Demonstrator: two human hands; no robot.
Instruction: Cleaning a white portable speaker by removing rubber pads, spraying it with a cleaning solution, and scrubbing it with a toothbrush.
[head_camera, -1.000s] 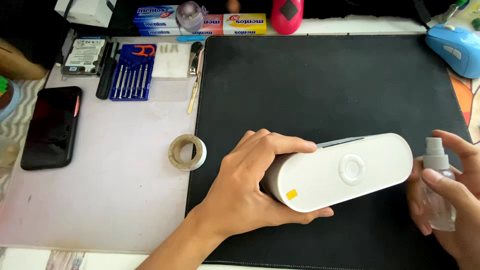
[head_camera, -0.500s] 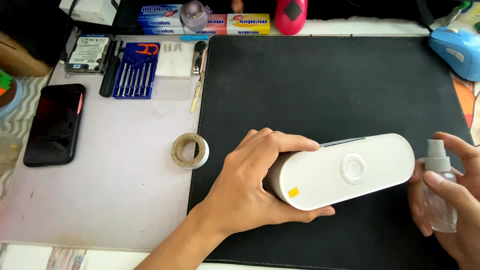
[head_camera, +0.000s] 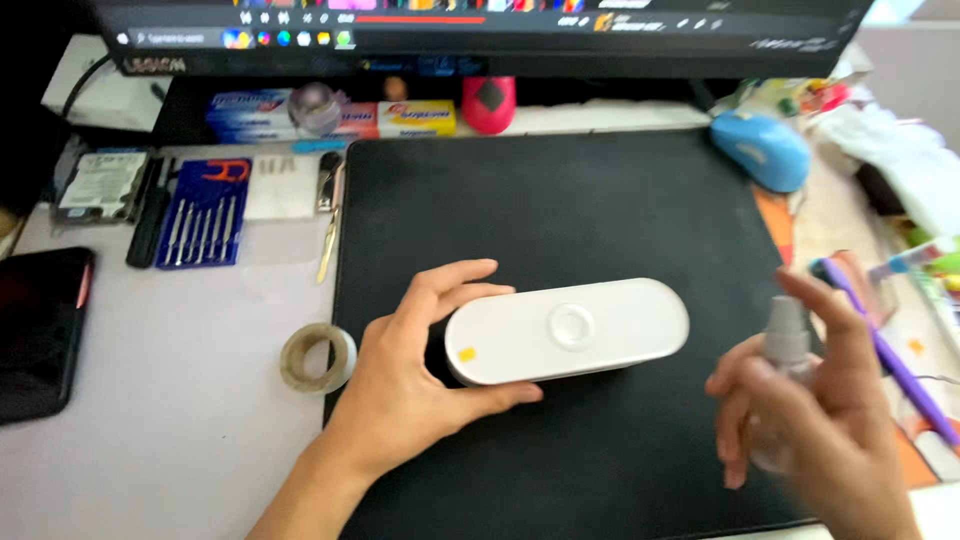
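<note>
Left hand (head_camera: 415, 385) is clamped round the left end of the smooth white plastic pill-shaped case (head_camera: 567, 331), which looks light, rigid and a bit slippery, so the ends seem safest, while the right hand (head_camera: 815, 420) is curled on a small clear spray bottle (head_camera: 780, 385), blurry though.

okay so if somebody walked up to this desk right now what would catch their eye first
Most likely the long white oval device lying in the middle of the black desk mat, gripped at its near end by the left hand. Next, the right hand at the mat's right edge, holding a small clear spray bottle. A blue mouse sits at the mat's far right corner.
</note>
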